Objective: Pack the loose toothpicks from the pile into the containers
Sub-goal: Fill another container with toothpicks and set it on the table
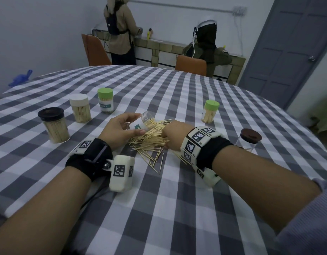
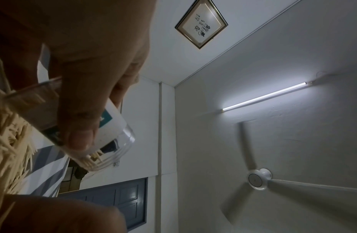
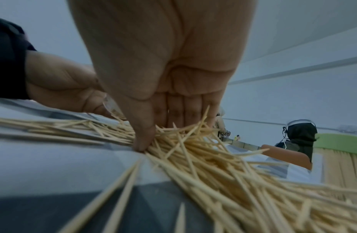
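Fingers first: the right hand point(image 1: 172, 134) is pressed palm-down into the toothpick pile point(image 1: 151, 138), fingers straight and close together, thumb tip point(image 3: 142, 145) on the cloth at the pile's edge; nothing is pinched. The left hand point(image 1: 120, 128) is curled round a clear lidless container point(image 1: 142, 122), thumb and fingers clamped on its labelled wall. The container is held tilted, mouth toward the pile, w/ a few picks seen inside.

Largest to smallest: a round table under a grey-and-white checked cloth point(image 1: 177, 208). Capped jars stand around the work area: a black-lidded jar point(image 1: 54, 126), a white-lidded jar point(image 1: 80, 108) and a green-lidded jar point(image 1: 105, 101) at left, all filled; a second green-lidded jar point(image 1: 209, 112) at right, filled; a brown-lidded jar point(image 1: 249, 139) at far right, apparently empty. The pile lies mid-table, between the hands.

Risks, as judged: picks could be fanned outward by the flat palm instead of being fed in; those already inside could slide out, since the mouth is tipped low; crossed picks may jam at the rim.

Room: the table edge is well away from the pile. Open cloth is left on the near side; the right-hand jars sit near enough to be knocked by a wide sweep.
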